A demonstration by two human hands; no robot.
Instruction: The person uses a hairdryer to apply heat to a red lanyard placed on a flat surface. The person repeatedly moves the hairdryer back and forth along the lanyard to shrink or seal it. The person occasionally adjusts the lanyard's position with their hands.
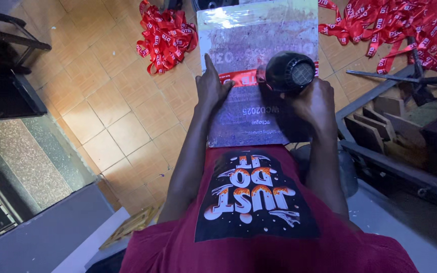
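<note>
A flat board [259,40] wrapped in glossy film lies across my lap, reaching away from me. A red printed ribbon [239,78] runs across its middle. My left hand [211,86] presses the ribbon's left end down, forefinger stretched forward. My right hand [312,101] grips a black hair dryer [289,72], whose round rear grille faces up. The dryer's nozzle sits low over the ribbon's right part.
A heap of red ribbons [167,35] lies on the tiled floor to the left of the board. Many more red ribbons [395,25] spread at the upper right. Metal bars and wooden blocks [375,121] crowd the right side. A dark stand [1,60] is at the left.
</note>
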